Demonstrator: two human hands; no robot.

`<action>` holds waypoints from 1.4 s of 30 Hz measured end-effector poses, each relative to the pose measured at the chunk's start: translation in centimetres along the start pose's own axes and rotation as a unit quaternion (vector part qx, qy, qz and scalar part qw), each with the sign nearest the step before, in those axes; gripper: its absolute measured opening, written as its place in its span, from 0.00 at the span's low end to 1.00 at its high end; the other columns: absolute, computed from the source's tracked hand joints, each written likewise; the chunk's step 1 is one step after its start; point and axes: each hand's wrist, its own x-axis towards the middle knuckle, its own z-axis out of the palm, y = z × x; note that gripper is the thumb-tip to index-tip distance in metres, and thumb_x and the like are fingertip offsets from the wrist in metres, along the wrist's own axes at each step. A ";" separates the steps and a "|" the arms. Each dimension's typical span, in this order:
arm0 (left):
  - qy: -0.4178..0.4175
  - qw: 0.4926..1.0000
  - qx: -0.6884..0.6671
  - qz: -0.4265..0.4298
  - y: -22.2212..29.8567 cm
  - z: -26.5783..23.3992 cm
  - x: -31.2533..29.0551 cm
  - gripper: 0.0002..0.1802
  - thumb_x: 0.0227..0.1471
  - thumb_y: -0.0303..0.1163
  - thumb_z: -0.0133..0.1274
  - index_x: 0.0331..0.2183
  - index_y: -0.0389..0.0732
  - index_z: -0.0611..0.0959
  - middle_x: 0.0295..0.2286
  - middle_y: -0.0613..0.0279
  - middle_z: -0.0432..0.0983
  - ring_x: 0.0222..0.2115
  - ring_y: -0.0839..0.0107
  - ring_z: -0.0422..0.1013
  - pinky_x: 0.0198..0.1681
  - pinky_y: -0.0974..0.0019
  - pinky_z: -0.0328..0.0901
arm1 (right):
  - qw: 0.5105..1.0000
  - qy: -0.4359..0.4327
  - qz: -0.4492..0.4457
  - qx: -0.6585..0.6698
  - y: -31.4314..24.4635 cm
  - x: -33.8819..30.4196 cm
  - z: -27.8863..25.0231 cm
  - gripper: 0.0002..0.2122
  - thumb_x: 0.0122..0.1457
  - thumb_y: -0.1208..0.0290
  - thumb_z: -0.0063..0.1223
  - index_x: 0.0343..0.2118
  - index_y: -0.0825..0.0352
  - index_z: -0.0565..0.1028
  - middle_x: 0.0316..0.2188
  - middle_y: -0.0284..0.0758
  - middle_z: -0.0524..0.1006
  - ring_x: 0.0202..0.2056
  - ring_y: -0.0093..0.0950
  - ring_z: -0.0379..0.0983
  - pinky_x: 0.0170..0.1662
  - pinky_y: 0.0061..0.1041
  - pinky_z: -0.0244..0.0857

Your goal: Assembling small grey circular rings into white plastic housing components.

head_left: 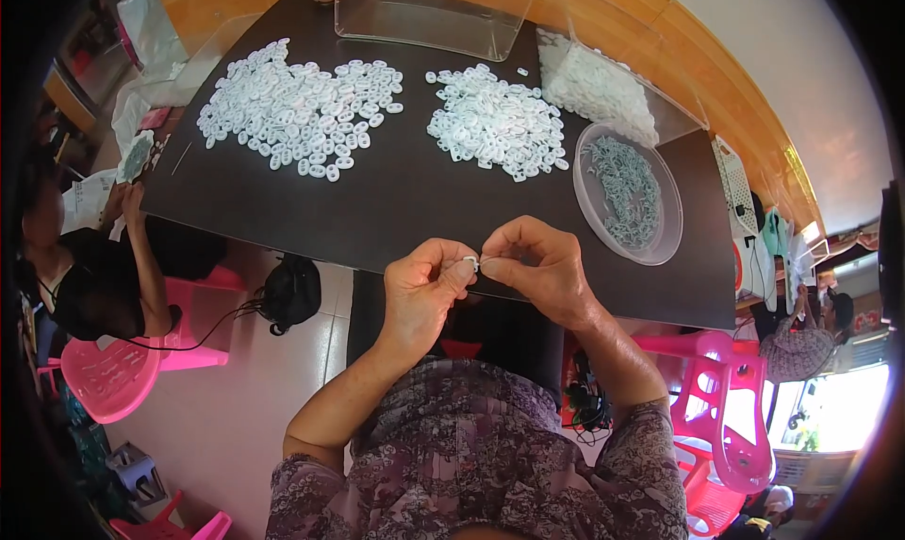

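Note:
Just over the near edge of the dark table (377, 220), my two hands meet fingertip to fingertip. My left hand (415, 300) is closed, pinching a small white plastic piece (473, 261) between thumb and forefinger. My right hand (547, 274) is also closed, its thumb and forefinger pressed together at the right side of that piece; whatever they hold is too small to make out. Beyond the hands lie a wide heap of white oval pieces with holes (292, 106) and a smaller heap of white pieces (495, 121). A round clear tub (675, 215) holds many small grey-green parts (622, 187).
A clear bin (424, 36) stands at the back, and another on the right holds white pieces (599, 83). A person (104, 276) sits at the table's left end. Pink stools (735, 408) stand at right; a black bag (290, 293) hangs near the table's left front.

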 end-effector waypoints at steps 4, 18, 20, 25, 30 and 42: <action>-0.001 1.000 0.006 0.019 0.1 0.0 0.0 0.08 0.52 0.30 0.54 0.31 0.34 0.78 0.23 0.67 0.73 0.21 0.84 0.65 0.24 0.81 0.60 | 0.999 0.002 0.012 0.043 0.1 0.0 0.1 0.06 0.50 0.80 0.57 0.31 0.71 0.73 0.27 0.28 0.73 0.30 0.14 0.68 0.34 0.15 0.63; 0.001 1.000 0.007 -0.004 0.3 -0.6 -0.4 0.07 0.52 0.28 0.52 0.31 0.33 0.77 0.22 0.69 0.71 0.22 0.85 0.63 0.26 0.81 0.60 | 0.995 0.005 0.036 0.097 0.5 0.2 0.7 0.07 0.50 0.81 0.56 0.32 0.73 0.72 0.28 0.32 0.75 0.31 0.16 0.71 0.36 0.16 0.66; 0.005 1.000 0.016 -0.001 0.2 -0.6 -0.4 0.07 0.53 0.28 0.52 0.31 0.33 0.77 0.22 0.69 0.70 0.22 0.85 0.62 0.26 0.80 0.61 | 0.995 0.003 0.037 0.095 0.4 0.1 0.9 0.07 0.50 0.81 0.56 0.32 0.73 0.72 0.28 0.32 0.75 0.31 0.16 0.70 0.35 0.16 0.66; 0.012 0.999 0.020 0.027 -0.2 -0.8 -0.6 0.08 0.52 0.30 0.53 0.32 0.35 0.78 0.23 0.68 0.73 0.21 0.84 0.64 0.24 0.81 0.60 | 0.996 0.002 0.040 0.085 0.4 0.3 1.2 0.07 0.51 0.81 0.56 0.32 0.72 0.72 0.28 0.31 0.75 0.30 0.16 0.70 0.35 0.15 0.65; 0.036 0.997 0.044 0.043 -0.3 -0.7 -0.7 0.08 0.52 0.30 0.53 0.32 0.35 0.78 0.23 0.68 0.73 0.21 0.84 0.64 0.24 0.81 0.59 | 0.996 0.022 0.017 0.087 0.6 0.3 1.8 0.06 0.51 0.80 0.56 0.31 0.71 0.72 0.25 0.28 0.74 0.26 0.12 0.68 0.28 0.12 0.62; 0.039 0.998 0.027 0.035 -0.7 -1.1 -0.7 0.08 0.52 0.30 0.53 0.31 0.35 0.77 0.23 0.68 0.72 0.21 0.84 0.63 0.23 0.81 0.59 | 0.994 0.022 0.026 0.106 0.8 0.6 2.3 0.06 0.51 0.79 0.57 0.31 0.71 0.72 0.25 0.28 0.74 0.26 0.12 0.68 0.28 0.12 0.63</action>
